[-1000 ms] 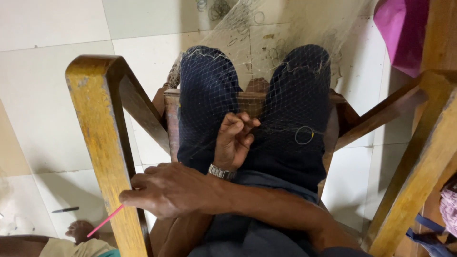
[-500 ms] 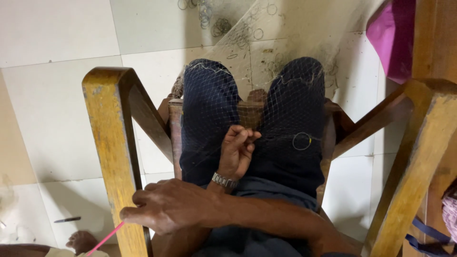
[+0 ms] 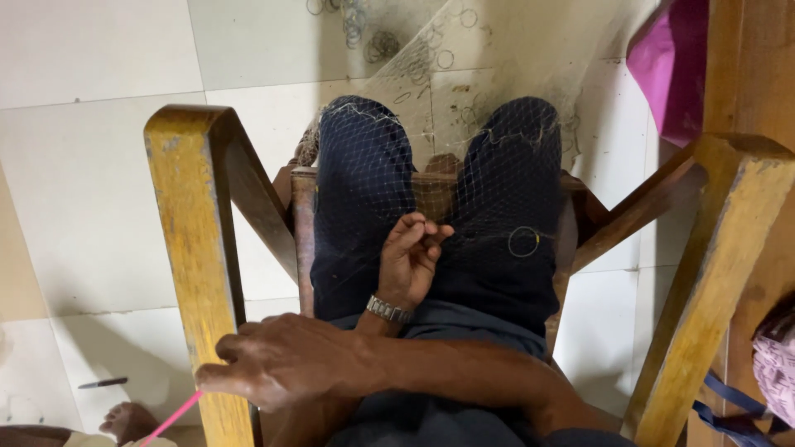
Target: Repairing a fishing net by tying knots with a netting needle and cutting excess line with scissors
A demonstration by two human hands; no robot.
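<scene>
- Nearest us, at about 7 o'clock in the view, our right hand point(image 3: 281, 372) lies across our lap beside the left chair arm. Its fingers are curled nearly closed, and a thin pink strand point(image 3: 172, 418) runs out from under them toward 7 o'clock. We cannot tell exactly how the fingers pinch it.
- At 8 o'clock from that hand, a dark pen point(image 3: 103, 382) lies on the pale tiled floor point(image 3: 99, 207), with a bare foot point(image 3: 126, 419) just below it.
- At 4 o'clock, by the right chair arm, sits a patterned pinkish bag point(image 3: 777, 364) with blue straps point(image 3: 733, 406). What it holds is hidden from us.
- Just beyond our right forearm, near the centre, our left hand point(image 3: 411, 257) rises from under it, wearing a metal wristwatch point(image 3: 389, 310). Its fingers are bent in, with fingertips and thumb pinched together on the mesh of the fishing net point(image 3: 464, 190).
- The net drapes over both our knees in dark trousers point(image 3: 360, 190). A small ring point(image 3: 523, 241) hangs in the mesh at 3 o'clock from the left hand, close but apart from it.
- We sit in a worn wooden chair point(image 3: 195, 248), its yellowed arms standing at 9 and 3 o'clock of our legs.
- Farther off, toward 12 o'clock, the net spreads out over the floor, carrying more rings point(image 3: 431, 58) scattered in it.
- At 1 o'clock, farthest out, a bright pink bag or cloth point(image 3: 671, 74) hangs beside a wooden post. We cannot see inside it.
</scene>
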